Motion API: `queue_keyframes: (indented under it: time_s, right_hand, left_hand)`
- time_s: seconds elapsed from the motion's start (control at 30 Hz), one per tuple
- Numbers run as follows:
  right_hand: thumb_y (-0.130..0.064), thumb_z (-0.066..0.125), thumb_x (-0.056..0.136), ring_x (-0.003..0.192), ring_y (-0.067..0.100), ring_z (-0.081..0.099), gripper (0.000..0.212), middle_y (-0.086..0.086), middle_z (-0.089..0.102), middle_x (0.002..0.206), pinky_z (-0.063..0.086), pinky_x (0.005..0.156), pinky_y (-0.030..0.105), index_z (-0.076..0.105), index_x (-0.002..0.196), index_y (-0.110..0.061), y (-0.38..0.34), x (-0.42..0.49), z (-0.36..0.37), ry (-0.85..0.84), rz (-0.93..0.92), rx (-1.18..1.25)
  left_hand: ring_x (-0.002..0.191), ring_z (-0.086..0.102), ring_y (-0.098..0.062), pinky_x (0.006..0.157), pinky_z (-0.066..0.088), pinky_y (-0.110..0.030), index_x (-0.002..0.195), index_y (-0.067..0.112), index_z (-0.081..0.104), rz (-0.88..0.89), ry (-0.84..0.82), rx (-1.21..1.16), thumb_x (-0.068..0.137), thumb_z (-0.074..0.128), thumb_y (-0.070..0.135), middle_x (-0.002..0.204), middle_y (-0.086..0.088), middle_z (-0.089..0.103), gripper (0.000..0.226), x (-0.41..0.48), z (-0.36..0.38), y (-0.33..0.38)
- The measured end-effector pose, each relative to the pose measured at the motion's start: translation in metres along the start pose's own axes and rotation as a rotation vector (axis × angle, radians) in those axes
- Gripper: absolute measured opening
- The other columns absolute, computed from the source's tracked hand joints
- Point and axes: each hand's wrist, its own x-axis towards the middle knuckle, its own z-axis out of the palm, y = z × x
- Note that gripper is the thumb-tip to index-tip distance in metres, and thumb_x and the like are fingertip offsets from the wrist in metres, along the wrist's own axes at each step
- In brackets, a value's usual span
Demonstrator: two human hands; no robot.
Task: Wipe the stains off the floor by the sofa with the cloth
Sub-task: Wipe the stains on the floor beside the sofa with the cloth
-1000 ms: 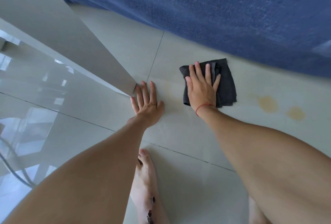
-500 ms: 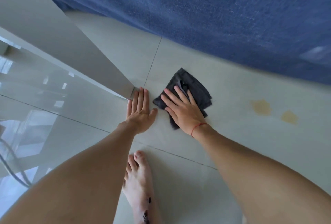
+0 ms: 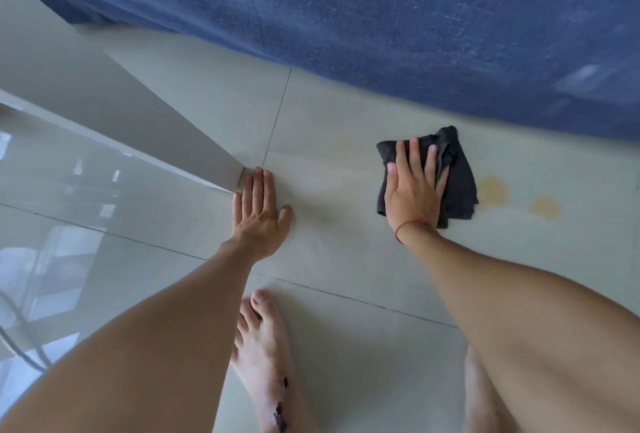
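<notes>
Lying flat on the pale tile floor [image 3: 346,110] was the dark grey cloth [image 3: 457,187], rumpled and folded, long side running toward the blue sofa [image 3: 381,17].
Right hand [image 3: 414,193] pressed on it, fingers spread; two yellowish stains [image 3: 496,187] sat just right. Left hand [image 3: 261,209] lay flat, fingers together.

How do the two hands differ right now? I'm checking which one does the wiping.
The right hand presses flat on the dark cloth, beside two yellow stains; the left hand rests bare on the floor, by a table corner. The right wrist wears a red string; the left has none. Both lie palm-down.
</notes>
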Motion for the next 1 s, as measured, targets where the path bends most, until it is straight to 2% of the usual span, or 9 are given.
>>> queue_keyframes:
  time_s: [0.13,0.23,0.37,0.43,0.57,0.7,0.83,1.0]
  right_hand:
    - [-0.037,0.030,0.102,0.148,0.023,0.009,0.047,-0.009,0.021,0.158,0.003,0.117,0.053,0.027,0.148,-0.029,-0.034,0.003,0.006,0.001,-0.006,0.045]
    - [-0.034,0.032,0.101,0.147,0.025,0.017,0.045,-0.008,0.029,0.156,0.009,0.116,0.056,0.034,0.146,-0.028,-0.042,-0.007,0.013,0.021,-0.079,0.039]
    - [-0.035,0.027,0.097,0.141,0.026,0.033,0.047,-0.006,0.042,0.149,0.026,0.113,0.054,0.045,0.140,-0.025,-0.017,-0.030,0.011,0.012,-0.301,-0.010]
    - [-0.035,0.026,0.097,0.141,0.024,0.034,0.047,-0.006,0.042,0.149,0.027,0.114,0.049,0.045,0.140,-0.026,0.003,-0.041,0.008,0.001,-0.354,-0.018]
    - [-0.038,0.026,0.098,0.142,0.021,0.031,0.048,-0.007,0.039,0.151,0.025,0.115,0.044,0.043,0.141,-0.026,0.044,-0.055,-0.002,0.003,-0.234,-0.008]
    - [-0.047,0.022,0.095,0.144,0.020,0.026,0.055,-0.006,0.031,0.155,0.019,0.116,0.043,0.037,0.144,-0.027,0.108,-0.062,-0.019,0.015,-0.028,-0.028]
    - [-0.059,0.023,0.089,0.146,0.024,0.020,0.067,-0.003,0.026,0.157,0.014,0.117,0.053,0.030,0.147,-0.026,0.160,-0.041,-0.045,0.010,0.106,-0.101]
    - [-0.049,0.025,0.098,0.148,0.022,0.003,0.055,-0.010,0.013,0.160,0.003,0.113,0.065,0.021,0.149,-0.032,0.138,-0.002,-0.040,-0.006,0.173,-0.055]
  left_hand:
    - [0.146,-0.022,-0.014,0.119,-0.013,-0.036,0.151,0.015,-0.017,-0.016,0.004,-0.006,0.098,0.025,0.036,0.159,0.000,-0.024,0.071,0.001,0.000,0.002]
    - [0.147,-0.019,-0.016,0.119,-0.012,-0.036,0.152,0.013,-0.014,-0.046,0.016,-0.015,0.096,0.026,0.034,0.160,-0.003,-0.020,0.072,0.002,0.000,0.007]
    - [0.149,-0.002,-0.026,0.122,-0.001,-0.040,0.152,0.005,0.005,-0.108,0.207,-0.054,0.090,0.025,0.032,0.161,-0.013,0.001,0.071,-0.002,0.002,0.038]
    - [0.149,-0.005,-0.026,0.121,-0.003,-0.041,0.153,0.007,0.008,-0.085,0.251,-0.046,0.096,0.031,0.031,0.161,-0.013,0.001,0.065,-0.002,0.003,0.057]
    - [0.149,-0.010,-0.025,0.119,-0.007,-0.042,0.154,0.013,0.003,0.113,0.246,0.056,0.099,0.030,0.039,0.162,-0.009,-0.008,0.066,0.000,0.010,0.103]
    - [0.148,-0.016,-0.025,0.118,-0.010,-0.045,0.153,0.023,-0.007,0.197,0.124,0.048,0.098,0.025,0.048,0.161,-0.004,-0.015,0.069,0.000,0.029,0.154]
    - [0.146,-0.024,-0.024,0.116,-0.014,-0.052,0.149,0.037,-0.015,0.125,-0.024,0.048,0.094,0.022,0.059,0.157,0.000,-0.027,0.070,0.007,0.039,0.172]
    - [0.144,-0.030,-0.022,0.113,-0.018,-0.051,0.147,0.041,-0.020,0.118,-0.118,0.057,0.094,0.021,0.060,0.155,0.001,-0.034,0.069,0.008,0.033,0.173]
